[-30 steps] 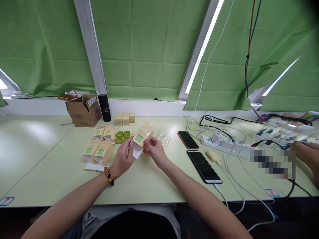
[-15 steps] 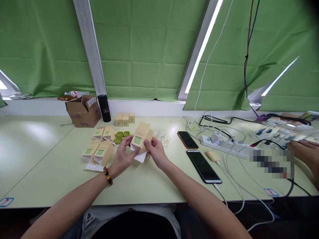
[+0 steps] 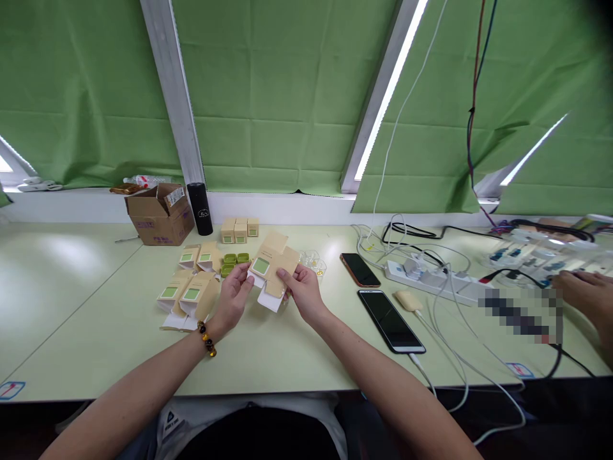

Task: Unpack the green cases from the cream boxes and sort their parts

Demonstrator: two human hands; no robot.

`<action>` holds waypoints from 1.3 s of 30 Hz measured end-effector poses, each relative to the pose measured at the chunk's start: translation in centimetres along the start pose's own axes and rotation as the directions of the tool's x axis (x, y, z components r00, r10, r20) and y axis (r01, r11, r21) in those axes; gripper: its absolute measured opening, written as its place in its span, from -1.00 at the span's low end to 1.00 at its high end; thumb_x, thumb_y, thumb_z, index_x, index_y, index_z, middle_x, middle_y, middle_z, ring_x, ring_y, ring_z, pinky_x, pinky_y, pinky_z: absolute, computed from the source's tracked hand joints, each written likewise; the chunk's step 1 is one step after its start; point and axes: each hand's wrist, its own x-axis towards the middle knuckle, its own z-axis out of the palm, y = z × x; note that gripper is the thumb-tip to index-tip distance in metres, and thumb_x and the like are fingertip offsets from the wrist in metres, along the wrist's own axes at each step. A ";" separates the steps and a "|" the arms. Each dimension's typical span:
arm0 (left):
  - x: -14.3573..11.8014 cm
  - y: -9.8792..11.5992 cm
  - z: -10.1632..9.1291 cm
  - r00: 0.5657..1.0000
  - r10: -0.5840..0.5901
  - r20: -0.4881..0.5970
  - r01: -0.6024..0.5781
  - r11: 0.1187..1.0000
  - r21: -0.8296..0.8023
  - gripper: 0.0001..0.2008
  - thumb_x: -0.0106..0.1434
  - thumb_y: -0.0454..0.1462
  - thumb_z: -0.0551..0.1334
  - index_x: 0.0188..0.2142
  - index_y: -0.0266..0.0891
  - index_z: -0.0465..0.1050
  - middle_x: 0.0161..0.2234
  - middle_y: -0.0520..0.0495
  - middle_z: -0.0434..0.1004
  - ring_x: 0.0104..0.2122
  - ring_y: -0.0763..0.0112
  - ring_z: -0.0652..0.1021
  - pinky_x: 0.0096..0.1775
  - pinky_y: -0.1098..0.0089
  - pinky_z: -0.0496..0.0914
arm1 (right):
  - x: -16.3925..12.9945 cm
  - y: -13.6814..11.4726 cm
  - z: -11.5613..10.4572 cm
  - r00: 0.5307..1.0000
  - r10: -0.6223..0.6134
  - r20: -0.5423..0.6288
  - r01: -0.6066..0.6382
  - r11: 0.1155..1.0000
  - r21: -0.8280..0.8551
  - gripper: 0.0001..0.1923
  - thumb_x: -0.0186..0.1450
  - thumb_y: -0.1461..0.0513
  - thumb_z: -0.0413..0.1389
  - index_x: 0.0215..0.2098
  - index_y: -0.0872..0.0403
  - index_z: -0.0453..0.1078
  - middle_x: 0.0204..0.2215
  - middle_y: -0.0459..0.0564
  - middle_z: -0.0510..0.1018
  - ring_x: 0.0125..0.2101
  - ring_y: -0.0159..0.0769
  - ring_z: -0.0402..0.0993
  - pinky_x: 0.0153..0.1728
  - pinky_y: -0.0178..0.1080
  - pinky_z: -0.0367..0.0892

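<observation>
Since a second ago I've tilted the carton point(image 3: 269, 271) flatter, above the desk point(image 3: 287, 345); left hand point(image 3: 233, 299) and right hand point(image 3: 300, 291) pinch it, flaps open. Three boxes point(image 3: 240, 230) done, four cartons point(image 3: 191, 284) waiting.

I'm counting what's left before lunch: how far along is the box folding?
Three closed small boxes stand at the back and look finished. Both hands, left hand and right hand, hold one unfolded carton. Four open cartons, green trays and clear jars lie unpacked.
</observation>
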 end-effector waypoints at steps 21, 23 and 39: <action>0.3 0.1 -1.6 0.764 0.645 0.015 -0.497 0.575 0.650 -0.86 0.24 -0.33 0.38 -0.32 0.02 0.58 -0.04 -0.09 0.69 0.05 -0.03 0.47 0.11 -0.23 0.35 | -0.4 -0.2 -0.8 0.633 -0.741 0.225 0.678 0.389 -0.624 -0.67 0.25 0.16 0.27 0.00 -0.10 0.49 0.11 0.12 0.60 0.20 0.13 0.40 0.19 0.25 0.34; 0.3 -0.1 -1.7 0.767 0.642 0.007 -0.474 0.559 0.680 -0.87 0.22 -0.31 0.39 -0.35 0.04 0.60 -0.09 -0.09 0.69 0.02 -0.07 0.45 0.12 -0.26 0.32 | -0.1 0.0 -1.0 0.603 -0.767 0.221 0.682 0.352 -0.641 -0.64 0.25 0.16 0.26 0.01 -0.09 0.45 0.05 0.13 0.59 0.15 0.12 0.42 0.15 0.22 0.36; 0.1 -0.8 -1.1 0.904 0.424 -0.055 -0.357 0.819 0.448 -0.92 0.33 -0.21 0.36 -0.29 -0.10 0.51 -0.27 -0.08 0.62 -0.18 0.16 0.57 -0.07 0.10 0.46 | -0.4 0.4 -0.5 0.841 -0.510 0.179 0.529 0.707 -0.469 -0.89 0.36 0.14 0.21 -0.22 -0.07 0.58 -0.21 0.02 0.70 -0.11 -0.03 0.58 0.00 0.04 0.48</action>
